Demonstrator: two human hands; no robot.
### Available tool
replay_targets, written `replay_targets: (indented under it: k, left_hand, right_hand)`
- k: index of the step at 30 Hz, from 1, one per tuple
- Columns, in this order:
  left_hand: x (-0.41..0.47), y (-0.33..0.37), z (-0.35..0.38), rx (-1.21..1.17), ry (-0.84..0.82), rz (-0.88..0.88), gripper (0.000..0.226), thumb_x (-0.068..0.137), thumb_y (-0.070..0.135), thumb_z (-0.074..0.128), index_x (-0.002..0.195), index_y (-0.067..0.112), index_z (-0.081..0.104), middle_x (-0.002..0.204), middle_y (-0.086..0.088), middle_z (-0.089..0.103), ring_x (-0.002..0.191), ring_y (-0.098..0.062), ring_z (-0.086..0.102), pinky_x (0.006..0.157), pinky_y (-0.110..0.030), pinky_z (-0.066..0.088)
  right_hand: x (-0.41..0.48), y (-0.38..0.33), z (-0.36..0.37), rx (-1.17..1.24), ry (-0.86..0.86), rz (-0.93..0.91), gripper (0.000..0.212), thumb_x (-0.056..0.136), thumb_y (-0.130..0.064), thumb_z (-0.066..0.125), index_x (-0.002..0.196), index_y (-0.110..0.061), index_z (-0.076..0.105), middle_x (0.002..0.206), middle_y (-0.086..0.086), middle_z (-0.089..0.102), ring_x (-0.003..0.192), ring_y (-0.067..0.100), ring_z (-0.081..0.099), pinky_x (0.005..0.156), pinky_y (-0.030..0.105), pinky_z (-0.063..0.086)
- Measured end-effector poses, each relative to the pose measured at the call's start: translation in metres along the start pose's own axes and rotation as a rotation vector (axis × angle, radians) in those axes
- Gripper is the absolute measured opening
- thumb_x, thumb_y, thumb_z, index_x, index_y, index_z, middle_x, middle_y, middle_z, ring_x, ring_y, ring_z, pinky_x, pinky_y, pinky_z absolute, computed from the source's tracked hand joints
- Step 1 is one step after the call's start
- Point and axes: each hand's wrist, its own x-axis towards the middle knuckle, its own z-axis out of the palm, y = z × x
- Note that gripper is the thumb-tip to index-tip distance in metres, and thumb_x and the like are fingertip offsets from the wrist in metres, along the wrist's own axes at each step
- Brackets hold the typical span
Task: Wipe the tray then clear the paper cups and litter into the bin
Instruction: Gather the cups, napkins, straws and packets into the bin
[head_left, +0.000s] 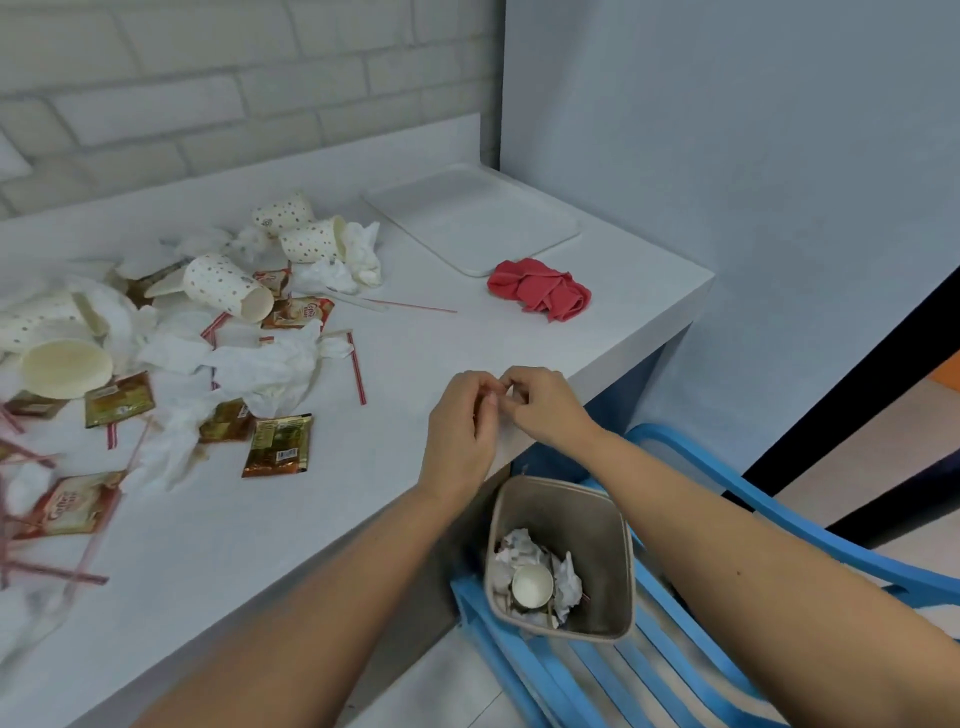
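Risk is noted: left hand (460, 415) and right hand (545, 410) are curled fingertip-to-fingertip, contents unclear, so any scrap could be dropped outside bin (592, 519) just below.

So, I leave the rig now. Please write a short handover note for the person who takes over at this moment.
Hands: left hand and right hand meet over the table edge, fingers curled, tips touching; anything pinched is too small to see.
Things: white tray at the back corner, bare; red cloth crumpled beside it. Bin stands on the blue chair, with one paper cup and crumpled paper inside.
Done: tray looks wiped; some litter binned.
Left: spotted paper cups, tissues, sachets and straws on the table's left.
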Motion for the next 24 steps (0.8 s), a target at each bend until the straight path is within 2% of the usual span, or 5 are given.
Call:
replay_targets:
  k: [9,13,19,22,24]
  left_hand:
    - [0.013,-0.043,-0.100,0.313,0.055,-0.135,0.013,0.090,0.006,0.051,0.101,0.007,0.058,0.100,-0.003,0.052,0.079,-0.011,0.048,0.064,-0.013,0.034]
    - [0.007,-0.063,-0.139,0.397,0.047,-0.322,0.018,0.087,0.006,0.054,0.105,0.006,0.058,0.108,-0.006,0.047,0.083,-0.022,0.053,0.073,-0.025,0.039]
    - [0.002,-0.079,-0.177,0.552,0.155,-0.444,0.026,0.084,0.008,0.057,0.109,0.009,0.059,0.120,-0.012,0.046,0.113,-0.031,0.043,0.092,-0.039,0.041]
    - [0.004,-0.086,-0.194,0.730,0.149,-0.527,0.041,0.086,0.019,0.058,0.126,0.016,0.049,0.136,-0.009,0.038,0.124,-0.032,0.033,0.095,-0.042,0.037]
    - [0.005,-0.093,-0.203,0.807,0.058,-0.604,0.049,0.089,0.028,0.055,0.135,0.021,0.039,0.143,-0.007,0.032,0.129,-0.032,0.030,0.100,-0.045,0.034]
  right_hand:
    - [0.042,-0.062,0.052,-0.015,-0.062,-0.144,0.015,0.087,-0.007,0.055,0.093,-0.001,0.068,0.083,0.004,0.055,0.072,0.014,0.049,0.062,0.015,0.035]
    - [0.062,-0.092,0.080,-0.037,-0.072,-0.215,0.019,0.088,-0.008,0.058,0.106,-0.005,0.064,0.098,0.004,0.044,0.091,0.019,0.047,0.079,0.022,0.037]
    - [0.084,-0.131,0.113,-0.189,-0.161,-0.316,0.056,0.090,-0.015,0.057,0.142,-0.022,0.038,0.127,0.013,0.037,0.119,0.028,0.036,0.100,0.035,0.039]
    - [0.092,-0.141,0.129,-0.381,-0.235,-0.267,0.067,0.089,-0.031,0.058,0.147,-0.027,0.026,0.134,0.011,0.032,0.123,0.029,0.032,0.103,0.039,0.037]
    - [0.095,-0.143,0.134,-0.477,-0.253,-0.264,0.058,0.089,-0.034,0.057,0.141,-0.023,0.035,0.132,0.011,0.034,0.122,0.030,0.034,0.100,0.038,0.038]
